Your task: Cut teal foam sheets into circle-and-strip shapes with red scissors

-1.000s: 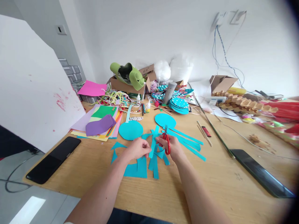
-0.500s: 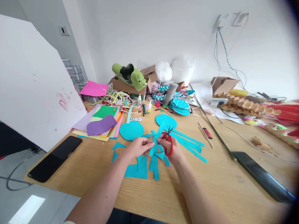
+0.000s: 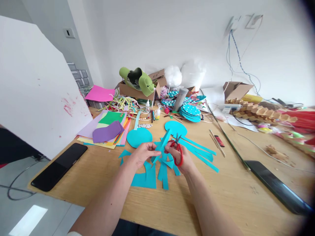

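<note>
My left hand [image 3: 144,152] pinches a blue paper strip [image 3: 162,143], which stands up at a slant between both hands. My right hand [image 3: 180,157] has red-handled scissors [image 3: 180,152] hooked in it, their dark blades pointing away from me. The thumb and fingertip of that hand also lie against the strip. Beneath the hands are several blue paper scraps [image 3: 162,173] and a larger cut sheet [image 3: 150,182]. Two blue paper ovals lie beyond: one oval [image 3: 139,137] on the left, another oval [image 3: 175,128] behind the scissors. Long blue strips [image 3: 200,152] fan out on the right.
Coloured paper sheets [image 3: 108,131] and a black phone [image 3: 59,166] lie on the left. A grey flask [image 3: 180,100], glue bottles [image 3: 157,113] and dotted blue discs [image 3: 190,112] stand or lie at the back. Thin sticks [image 3: 217,143] and another dark phone [image 3: 278,186] are on the right.
The blue strip has turned between my hands, from lying nearly flat-on to standing edgewise and slanted. My left hand has shifted slightly left; the scissors stay in my right hand.
</note>
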Tool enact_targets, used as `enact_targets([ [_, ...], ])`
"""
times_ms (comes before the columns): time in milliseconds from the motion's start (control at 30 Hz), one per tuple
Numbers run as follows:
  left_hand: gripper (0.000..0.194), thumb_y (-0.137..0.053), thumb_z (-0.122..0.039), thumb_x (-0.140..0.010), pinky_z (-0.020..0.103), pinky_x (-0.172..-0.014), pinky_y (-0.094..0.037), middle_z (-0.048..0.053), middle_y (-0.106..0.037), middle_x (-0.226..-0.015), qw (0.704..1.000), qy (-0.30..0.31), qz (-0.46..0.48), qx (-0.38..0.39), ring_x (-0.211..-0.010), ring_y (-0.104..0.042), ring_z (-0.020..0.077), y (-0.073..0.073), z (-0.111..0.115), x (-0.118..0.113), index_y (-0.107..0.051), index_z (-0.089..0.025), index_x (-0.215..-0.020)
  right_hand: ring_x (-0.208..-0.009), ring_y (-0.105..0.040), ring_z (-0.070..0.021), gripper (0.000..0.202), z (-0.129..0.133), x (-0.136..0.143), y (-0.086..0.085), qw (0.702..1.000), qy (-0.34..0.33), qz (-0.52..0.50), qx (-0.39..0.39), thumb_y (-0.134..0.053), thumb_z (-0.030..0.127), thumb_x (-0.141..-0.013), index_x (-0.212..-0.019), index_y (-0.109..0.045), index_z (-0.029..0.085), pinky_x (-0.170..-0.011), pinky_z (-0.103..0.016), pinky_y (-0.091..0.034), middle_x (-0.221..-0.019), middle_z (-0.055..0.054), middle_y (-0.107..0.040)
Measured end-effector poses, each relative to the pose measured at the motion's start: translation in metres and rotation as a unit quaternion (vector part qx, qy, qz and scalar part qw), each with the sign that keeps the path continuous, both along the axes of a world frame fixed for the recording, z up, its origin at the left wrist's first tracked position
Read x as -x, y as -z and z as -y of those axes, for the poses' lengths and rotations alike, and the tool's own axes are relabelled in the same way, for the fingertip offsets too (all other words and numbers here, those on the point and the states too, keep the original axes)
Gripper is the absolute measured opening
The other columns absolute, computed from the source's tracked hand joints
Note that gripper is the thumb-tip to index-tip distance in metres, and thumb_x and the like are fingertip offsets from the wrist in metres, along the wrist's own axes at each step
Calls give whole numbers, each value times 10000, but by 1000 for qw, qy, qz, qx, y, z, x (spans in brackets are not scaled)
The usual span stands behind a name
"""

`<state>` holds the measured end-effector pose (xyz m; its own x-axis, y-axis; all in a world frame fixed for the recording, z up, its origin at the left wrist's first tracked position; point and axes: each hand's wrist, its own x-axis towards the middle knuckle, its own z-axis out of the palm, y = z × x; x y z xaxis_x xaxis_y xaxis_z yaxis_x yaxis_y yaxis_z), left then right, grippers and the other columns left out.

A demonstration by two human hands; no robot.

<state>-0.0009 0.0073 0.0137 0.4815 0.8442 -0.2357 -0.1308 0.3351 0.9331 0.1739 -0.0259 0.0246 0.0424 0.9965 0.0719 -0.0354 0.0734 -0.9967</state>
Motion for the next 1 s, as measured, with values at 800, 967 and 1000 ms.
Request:
enact_targets([
  [800,272,-805,-226,-612,252,-659,-483,-27,-664,-716,926,-244,287,7,-670,-623,107,-12,-21,20,-564,-173,-727,-422,-465,-110,473,24,24,-7,951,-165,260,19,-580,589,-795,-565,-544,177,-397,-226,-297,-466,5,-523],
  [967,287,-818,-265,-591,270,-679,-489,-5,-663,-701,934,-237,268,20,-677,-625,119,-14,-18,17,-582,-151,-708,-394,-492,-112,511,25,30,-5,949,-190,239,76,-555,631,-786,-546,-549,180,-375,-218,-335,-452,-1,-537],
  [1000,293,-824,-265,-582,270,-675,-487,-6,-661,-694,933,-238,267,24,-673,-623,120,-14,-18,16,-584,-151,-705,-386,-488,-111,525,25,30,-6,950,-186,233,89,-551,650,-775,-542,-549,180,-374,-220,-344,-443,-2,-535],
])
